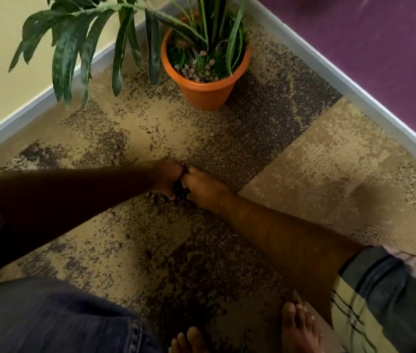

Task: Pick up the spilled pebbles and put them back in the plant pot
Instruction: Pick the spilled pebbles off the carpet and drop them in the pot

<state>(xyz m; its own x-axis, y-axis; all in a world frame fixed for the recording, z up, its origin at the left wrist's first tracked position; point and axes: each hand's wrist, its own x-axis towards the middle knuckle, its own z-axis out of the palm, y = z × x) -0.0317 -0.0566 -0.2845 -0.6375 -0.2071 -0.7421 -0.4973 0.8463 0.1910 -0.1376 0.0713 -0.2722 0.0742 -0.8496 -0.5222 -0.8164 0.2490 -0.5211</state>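
An orange plant pot [205, 94] stands on the carpet near the corner, with green plants and several pale pebbles [195, 71] in it. Both hands rest low on the carpet in front of the pot, pressed together and cupped around a dark gap. My left hand [167, 178] comes from the left, my right hand [205, 188] from the right. Some small pebbles [154, 197] lie on the carpet under my left hand. Other loose pebbles [154, 128] are scattered between the hands and the pot. What lies inside the cupped hands is hidden.
A patterned tan and dark carpet [316, 161] covers the floor. A large-leaved plant [74, 47] hangs over the left side. A yellow wall with grey skirting [11, 128] runs at left, a purple wall [379, 47] at right. My bare feet [298, 329] are at the bottom.
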